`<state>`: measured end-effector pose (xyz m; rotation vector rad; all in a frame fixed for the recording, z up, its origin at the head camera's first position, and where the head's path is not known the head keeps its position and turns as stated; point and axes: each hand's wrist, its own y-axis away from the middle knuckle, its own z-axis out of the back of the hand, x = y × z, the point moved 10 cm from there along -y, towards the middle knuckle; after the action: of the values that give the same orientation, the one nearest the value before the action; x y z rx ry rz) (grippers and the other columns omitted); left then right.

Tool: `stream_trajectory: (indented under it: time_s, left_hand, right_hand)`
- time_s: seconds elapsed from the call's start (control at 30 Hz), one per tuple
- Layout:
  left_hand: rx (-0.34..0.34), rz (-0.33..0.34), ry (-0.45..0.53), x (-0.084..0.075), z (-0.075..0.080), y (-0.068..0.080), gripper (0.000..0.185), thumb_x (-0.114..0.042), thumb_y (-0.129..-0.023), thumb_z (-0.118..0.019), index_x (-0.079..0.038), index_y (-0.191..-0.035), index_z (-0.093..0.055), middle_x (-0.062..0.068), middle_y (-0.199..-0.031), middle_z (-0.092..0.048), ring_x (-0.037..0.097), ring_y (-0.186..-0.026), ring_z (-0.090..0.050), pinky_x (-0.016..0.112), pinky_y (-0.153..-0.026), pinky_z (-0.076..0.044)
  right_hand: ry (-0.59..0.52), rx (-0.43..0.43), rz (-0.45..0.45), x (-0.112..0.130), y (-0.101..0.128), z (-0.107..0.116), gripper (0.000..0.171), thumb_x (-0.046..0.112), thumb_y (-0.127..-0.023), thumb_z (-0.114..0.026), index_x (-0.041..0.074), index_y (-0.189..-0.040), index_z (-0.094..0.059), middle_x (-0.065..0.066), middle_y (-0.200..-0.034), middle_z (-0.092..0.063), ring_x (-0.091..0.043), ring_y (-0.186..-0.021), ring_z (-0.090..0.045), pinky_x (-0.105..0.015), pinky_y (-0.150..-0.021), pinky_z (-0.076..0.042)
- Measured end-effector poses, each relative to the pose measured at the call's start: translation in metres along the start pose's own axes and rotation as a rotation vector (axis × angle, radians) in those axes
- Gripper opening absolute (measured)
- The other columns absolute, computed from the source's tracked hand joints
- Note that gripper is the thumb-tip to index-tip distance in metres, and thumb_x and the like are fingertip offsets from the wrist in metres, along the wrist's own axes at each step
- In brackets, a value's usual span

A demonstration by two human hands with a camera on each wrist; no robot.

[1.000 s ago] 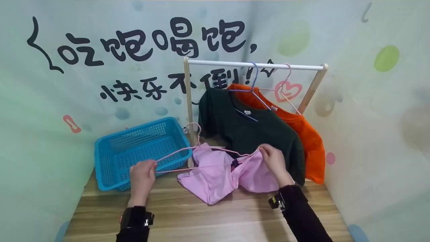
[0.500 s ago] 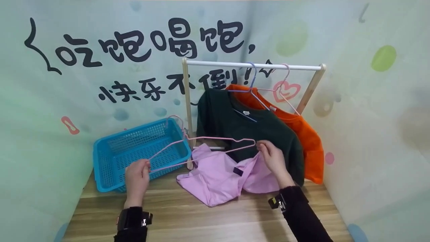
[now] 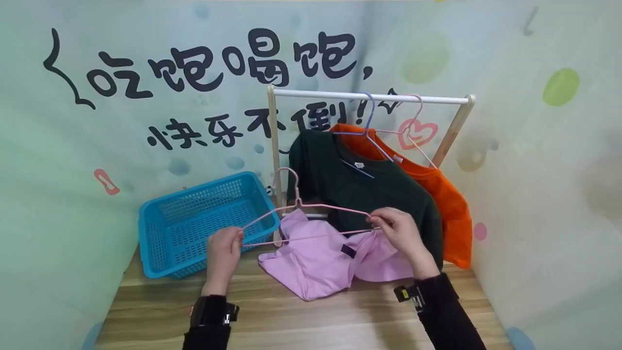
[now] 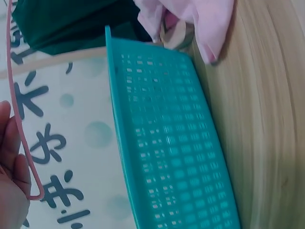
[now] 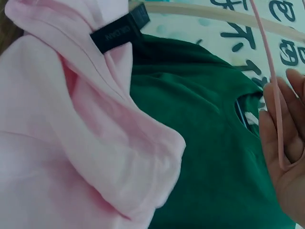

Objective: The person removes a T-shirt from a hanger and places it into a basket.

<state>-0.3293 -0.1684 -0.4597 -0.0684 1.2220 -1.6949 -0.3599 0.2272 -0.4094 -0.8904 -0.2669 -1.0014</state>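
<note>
While my left hand [image 3: 224,250] pinches the left corner of the pink wire hanger [image 3: 311,221] and my right hand [image 3: 396,228] pinches its right corner, fingers curled round the wire at both ends, the hanger is held level above the pink shirt [image 3: 316,262], which lies crumpled on the wooden table [image 3: 301,321] just below it. I judge the step in hand to be getting this hanger into the shirt. To do it well, I would keep the bar level, locate the neck opening by the dark label [image 3: 348,251], and feed one shoulder in at a time rather than forcing both. The wire is thin, so a firm pinch at each end matters, or it will twist.

Limits of observation: the neck opening itself is not plainly visible; folds of cloth cover it. My right hand may also catch a little cloth with the wire; I cannot tell. The left wrist view shows only the edge of my palm, the hanger corner and the blue basket [image 4: 171,143]. The right wrist view shows my fingers [image 5: 286,143] round the wire against the dark green shirt [image 5: 209,143] hanging on the rack [image 3: 369,96]; the orange shirt [image 3: 447,194] behind it is partly covered.
</note>
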Motion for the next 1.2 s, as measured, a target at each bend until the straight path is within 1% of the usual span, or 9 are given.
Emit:
stream_trajectory:
  time_s: [0.1,0.17,0.27,0.33,0.47,0.63,0.77,0.97,1.2]
  left_hand:
    - [0.02,-0.003,0.012,-0.006,-0.007,-0.001,0.006,-0.001,-0.09,-0.069,-0.003,-0.094,-0.066,0.01,-0.086,-0.067,0.032,-0.087,-0.063,0.051,-0.082,-0.046]
    - [0.026,0.026,0.012,-0.006,-0.01,0.0,0.019,-0.005,-0.091,-0.07,-0.002,-0.109,-0.066,0.014,-0.107,-0.067,0.034,-0.104,-0.061,0.053,-0.091,-0.045]
    - [0.021,0.109,0.015,0.0,-0.012,0.002,0.042,-0.008,-0.093,-0.069,0.0,-0.132,-0.055,0.021,-0.136,-0.054,0.039,-0.126,-0.048,0.057,-0.103,-0.037]
    - [0.021,0.164,0.026,0.003,-0.013,0.005,0.051,-0.009,-0.094,-0.068,0.0,-0.14,-0.048,0.023,-0.143,-0.046,0.04,-0.132,-0.042,0.059,-0.106,-0.033]
    - [0.055,0.214,0.043,0.005,-0.021,0.014,0.057,-0.01,-0.095,-0.067,0.0,-0.145,-0.041,0.024,-0.145,-0.043,0.04,-0.134,-0.039,0.058,-0.109,-0.03]
    - [0.12,0.181,0.027,-0.002,-0.036,0.025,0.061,-0.011,-0.094,-0.068,0.002,-0.146,-0.04,0.025,-0.144,-0.045,0.041,-0.133,-0.041,0.056,-0.109,-0.03]
    - [0.164,0.159,0.019,-0.006,-0.047,0.033,0.062,-0.013,-0.093,-0.07,0.002,-0.146,-0.04,0.025,-0.143,-0.046,0.042,-0.132,-0.042,0.056,-0.109,-0.032]
    - [0.185,0.133,0.008,-0.01,-0.055,0.044,0.062,-0.011,-0.091,-0.071,0.004,-0.144,-0.042,0.025,-0.142,-0.047,0.043,-0.131,-0.043,0.057,-0.107,-0.034]
    - [0.238,0.131,0.019,-0.015,-0.068,0.053,0.063,-0.012,-0.092,-0.071,0.003,-0.145,-0.042,0.026,-0.142,-0.046,0.044,-0.131,-0.042,0.056,-0.108,-0.034]
  right_hand:
    - [0.043,-0.051,-0.015,-0.003,0.002,0.017,0.005,0.009,-0.09,-0.072,0.011,-0.094,-0.075,0.003,-0.088,-0.071,-0.012,-0.081,-0.064,-0.026,-0.08,-0.054]
    - [0.065,-0.091,-0.021,-0.004,0.002,0.032,0.005,0.009,-0.09,-0.072,0.01,-0.094,-0.075,0.001,-0.088,-0.071,-0.013,-0.078,-0.064,-0.022,-0.077,-0.053]
    - [0.065,-0.168,-0.05,-0.008,0.002,0.059,0.007,0.006,-0.089,-0.072,0.006,-0.095,-0.075,-0.004,-0.088,-0.072,-0.015,-0.073,-0.064,-0.015,-0.071,-0.051]
    - [0.052,-0.225,-0.091,-0.013,0.003,0.077,0.009,0.007,-0.09,-0.071,0.004,-0.098,-0.075,-0.007,-0.089,-0.072,-0.016,-0.069,-0.064,-0.011,-0.067,-0.05]
    - [0.039,-0.358,-0.164,-0.019,0.004,0.106,0.014,0.011,-0.092,-0.069,0.001,-0.1,-0.074,-0.011,-0.089,-0.071,-0.01,-0.067,-0.061,-0.009,-0.067,-0.048]
    - [0.061,-0.474,-0.215,-0.018,0.003,0.126,0.021,0.02,-0.094,-0.067,0.001,-0.102,-0.074,-0.008,-0.09,-0.07,-0.004,-0.07,-0.06,-0.011,-0.07,-0.049]
    - [0.103,-0.494,-0.238,-0.015,-0.001,0.134,0.026,0.024,-0.095,-0.065,0.002,-0.105,-0.074,-0.007,-0.093,-0.07,-0.007,-0.076,-0.06,-0.012,-0.076,-0.049]
    - [0.165,-0.502,-0.25,-0.008,-0.008,0.144,0.027,0.027,-0.096,-0.064,0.005,-0.106,-0.075,-0.006,-0.093,-0.07,-0.01,-0.078,-0.057,-0.012,-0.081,-0.048]
    - [0.247,-0.492,-0.185,0.004,-0.027,0.157,0.024,0.022,-0.095,-0.067,0.0,-0.103,-0.074,-0.014,-0.094,-0.069,-0.022,-0.079,-0.055,-0.011,-0.081,-0.041]
